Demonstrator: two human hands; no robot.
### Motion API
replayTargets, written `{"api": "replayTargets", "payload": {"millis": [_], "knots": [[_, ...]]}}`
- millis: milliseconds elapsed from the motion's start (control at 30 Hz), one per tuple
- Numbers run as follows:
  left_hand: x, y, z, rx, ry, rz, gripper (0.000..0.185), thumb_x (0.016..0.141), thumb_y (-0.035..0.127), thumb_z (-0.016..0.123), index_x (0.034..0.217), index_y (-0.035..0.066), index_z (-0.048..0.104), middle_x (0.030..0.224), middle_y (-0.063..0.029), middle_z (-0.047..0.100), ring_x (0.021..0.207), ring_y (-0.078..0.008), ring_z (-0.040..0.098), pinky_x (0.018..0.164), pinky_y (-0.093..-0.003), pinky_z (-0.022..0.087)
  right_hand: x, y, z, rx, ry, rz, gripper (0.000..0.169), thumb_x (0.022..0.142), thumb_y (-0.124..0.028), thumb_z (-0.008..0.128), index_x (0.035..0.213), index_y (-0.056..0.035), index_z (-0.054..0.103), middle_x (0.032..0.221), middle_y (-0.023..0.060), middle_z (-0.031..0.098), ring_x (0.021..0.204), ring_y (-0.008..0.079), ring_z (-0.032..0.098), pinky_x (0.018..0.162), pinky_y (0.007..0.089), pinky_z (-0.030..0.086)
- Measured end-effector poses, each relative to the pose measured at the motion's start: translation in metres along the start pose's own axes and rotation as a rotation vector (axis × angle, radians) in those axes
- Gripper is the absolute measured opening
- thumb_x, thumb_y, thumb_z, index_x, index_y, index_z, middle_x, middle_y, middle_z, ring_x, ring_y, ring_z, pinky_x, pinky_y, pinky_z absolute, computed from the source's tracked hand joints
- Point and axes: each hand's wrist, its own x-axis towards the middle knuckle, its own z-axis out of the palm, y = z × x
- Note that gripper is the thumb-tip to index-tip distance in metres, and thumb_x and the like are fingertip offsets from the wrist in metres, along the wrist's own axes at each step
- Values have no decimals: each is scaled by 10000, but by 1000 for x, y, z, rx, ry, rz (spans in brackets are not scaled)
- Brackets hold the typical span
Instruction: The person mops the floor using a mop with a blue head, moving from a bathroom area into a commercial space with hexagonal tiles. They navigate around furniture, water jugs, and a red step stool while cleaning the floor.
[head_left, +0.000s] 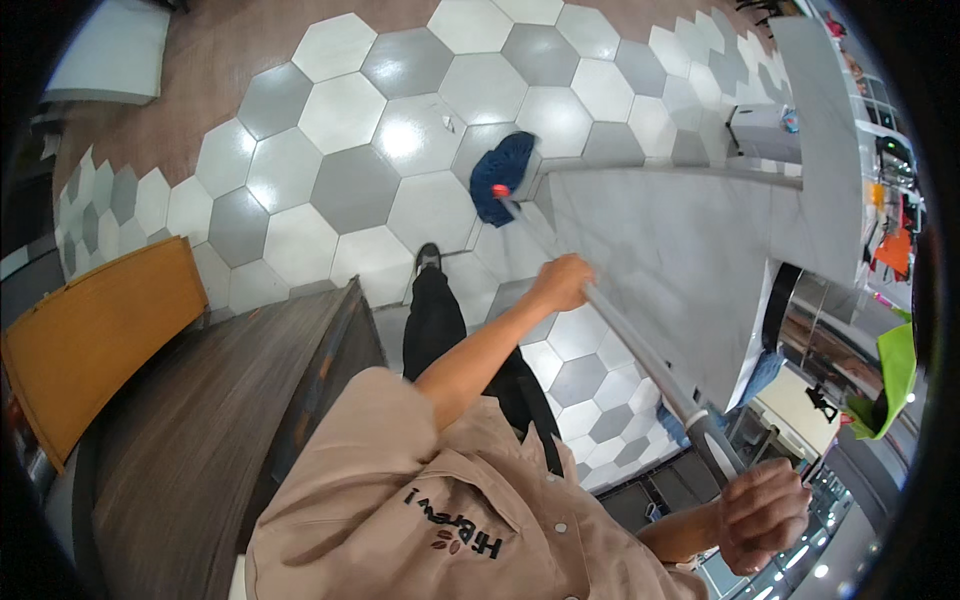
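The blue mop head (504, 169) lies on the hexagonal floor tiles, beyond the foot of a marble-look counter. A red joint ties it to a long grey mop handle (637, 337) that runs down towards the lower right. Around the middle of the handle my left hand (564, 283) is closed, arm stretched forward. My right hand (765, 517) grips the dark grey grip at its upper end, at the lower right. A small whitish scrap (448, 124) is on a tile just beyond the mop head.
To the right stands the marble-look counter (660, 225). At left are a dark wood-grain cabinet (202, 405) and an orange-brown panel (105, 322). My dark shoe (428, 257) is on the tiles beside the cabinet's corner. A white block-like object (112, 56) stands at the top left.
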Motion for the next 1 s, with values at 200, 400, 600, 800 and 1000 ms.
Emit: {"api": "replayTargets", "payload": {"millis": [200,400,600,800,1000], "knots": [[-166,-130,-46,368,-21,-212,224,603,147,730,820,121,681,892,-116,625,894,-331,580,807,-433,468,-83,59,-9,323,125,230,366,748,-84,646,514,-82,365,448,76,453,351,227,441,349,330,357],[-211,-160,31,600,269,-129,161,612,143,719,736,73,644,840,-122,579,863,-349,556,776,-442,469,-204,109,-51,195,230,358,290,784,-116,587,548,-1,466,508,151,526,435,229,495,505,396,465],[-81,-13,266,83,312,214,280,518,79,715,787,121,651,883,-93,614,866,-322,573,782,-438,460,-244,-52,-225,-181,193,111,139,784,-149,576,750,-80,460,633,52,484,452,179,463,479,298,474],[-57,85,322,285,-85,6,86,666,167,667,744,133,651,804,-114,625,821,-335,590,709,-473,503,-280,-88,-248,49,151,-40,364,827,-181,554,524,-154,355,424,-25,376,353,82,391,426,229,406],[-189,-7,274,377,-134,-101,223,603,144,747,797,81,657,926,-138,627,940,-351,569,834,-439,459,-366,-35,-231,316,266,178,345,728,-133,618,494,-66,373,432,51,393,333,180,388,343,304,358]]}}
